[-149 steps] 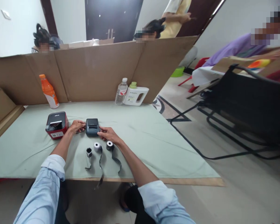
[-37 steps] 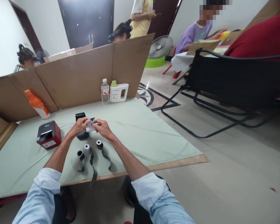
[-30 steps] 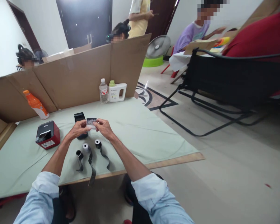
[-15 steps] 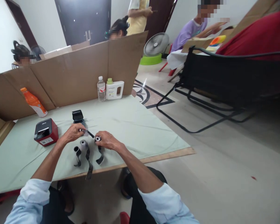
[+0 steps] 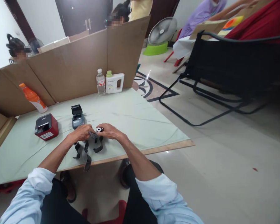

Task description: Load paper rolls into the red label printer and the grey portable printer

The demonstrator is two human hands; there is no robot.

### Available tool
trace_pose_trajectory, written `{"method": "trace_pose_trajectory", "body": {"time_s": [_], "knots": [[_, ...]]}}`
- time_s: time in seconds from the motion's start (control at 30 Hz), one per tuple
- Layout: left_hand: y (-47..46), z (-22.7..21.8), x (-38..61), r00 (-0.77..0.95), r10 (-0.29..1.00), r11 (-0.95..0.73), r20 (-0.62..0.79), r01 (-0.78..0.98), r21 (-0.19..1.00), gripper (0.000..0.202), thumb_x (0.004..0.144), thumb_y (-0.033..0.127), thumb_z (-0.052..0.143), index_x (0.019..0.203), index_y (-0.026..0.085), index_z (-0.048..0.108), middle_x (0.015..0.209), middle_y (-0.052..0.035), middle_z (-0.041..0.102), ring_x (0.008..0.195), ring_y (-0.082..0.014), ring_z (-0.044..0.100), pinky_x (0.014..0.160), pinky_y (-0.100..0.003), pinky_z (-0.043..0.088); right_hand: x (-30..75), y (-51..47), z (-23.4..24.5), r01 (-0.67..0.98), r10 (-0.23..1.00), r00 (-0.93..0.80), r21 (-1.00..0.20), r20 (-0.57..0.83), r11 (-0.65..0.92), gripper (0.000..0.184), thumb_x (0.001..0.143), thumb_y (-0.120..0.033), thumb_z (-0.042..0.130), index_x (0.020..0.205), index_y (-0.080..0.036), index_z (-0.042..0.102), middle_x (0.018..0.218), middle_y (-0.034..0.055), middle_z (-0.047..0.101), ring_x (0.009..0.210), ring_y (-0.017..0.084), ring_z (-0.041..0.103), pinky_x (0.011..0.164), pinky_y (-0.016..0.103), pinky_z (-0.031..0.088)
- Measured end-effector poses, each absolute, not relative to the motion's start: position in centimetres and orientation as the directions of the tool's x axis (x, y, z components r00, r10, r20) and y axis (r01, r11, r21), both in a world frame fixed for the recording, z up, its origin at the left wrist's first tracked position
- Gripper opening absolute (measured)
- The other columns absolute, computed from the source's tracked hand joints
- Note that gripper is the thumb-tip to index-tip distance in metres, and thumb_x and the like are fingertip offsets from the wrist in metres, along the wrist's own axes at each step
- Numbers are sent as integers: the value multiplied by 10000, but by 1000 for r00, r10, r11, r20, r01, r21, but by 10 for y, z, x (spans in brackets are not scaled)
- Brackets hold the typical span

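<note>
My right hand (image 5: pixel 110 132) is closed on a small paper roll (image 5: pixel 99 129) with a dark strip trailing from it, held just above the green table cover (image 5: pixel 135 118). My left hand (image 5: pixel 81 133) is closed beside it, fingertips pinching at the strip near the roll. Two other rolls lie under my left hand, mostly hidden, their dark strips (image 5: pixel 86 155) running toward the table's front edge. A small grey printer (image 5: pixel 77 117) stands just behind my hands with its lid open.
A red and black printer (image 5: pixel 46 127) sits at the left. An orange bottle (image 5: pixel 33 97), a water bottle (image 5: pixel 100 82) and a white jug (image 5: pixel 114 82) stand along the cardboard partition (image 5: pixel 79 65). A black folding chair frame (image 5: pixel 224 68) is at the right. Other people sit behind the partition.
Both hands came down from holding a small slip over the grey printer to the rolls near the table front. My right hand picked up the right-hand roll.
</note>
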State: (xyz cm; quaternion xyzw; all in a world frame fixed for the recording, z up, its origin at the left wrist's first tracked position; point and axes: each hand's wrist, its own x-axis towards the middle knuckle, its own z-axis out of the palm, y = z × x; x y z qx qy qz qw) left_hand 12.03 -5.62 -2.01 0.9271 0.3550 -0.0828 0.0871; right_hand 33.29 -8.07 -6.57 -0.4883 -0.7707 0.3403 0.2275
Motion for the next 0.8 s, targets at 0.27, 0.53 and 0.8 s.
{"method": "trace_pose_trajectory", "body": {"time_s": [0.27,0.53,0.8], "knots": [[-58,-13,105,708,685,-674,-170,705,220,634,819,100,568,1442,207,613,1335,-121,699,1123,-259,680,991,-373,517,335,-75,-73,529,895,-441,-789,60,314,303,883,-320,673,1135,-167,747,1114,90,759,938,214,682,830,288,503],[-79,0,59,534,845,-501,11,786,363,416,788,128,527,1145,192,731,1125,-81,760,928,-213,698,906,-351,556,327,-80,-69,472,902,-383,-797,200,377,400,889,-307,689,1262,-164,704,1286,131,719,1161,253,675,1032,382,500],[-132,-4,17,471,880,-383,-54,774,505,503,702,141,609,1185,233,714,1225,-82,739,985,-235,709,815,-336,587,305,-85,-63,489,845,-357,-691,398,532,213,921,-245,671,1108,-177,746,1147,108,754,1102,236,668,994,361,492]]}}
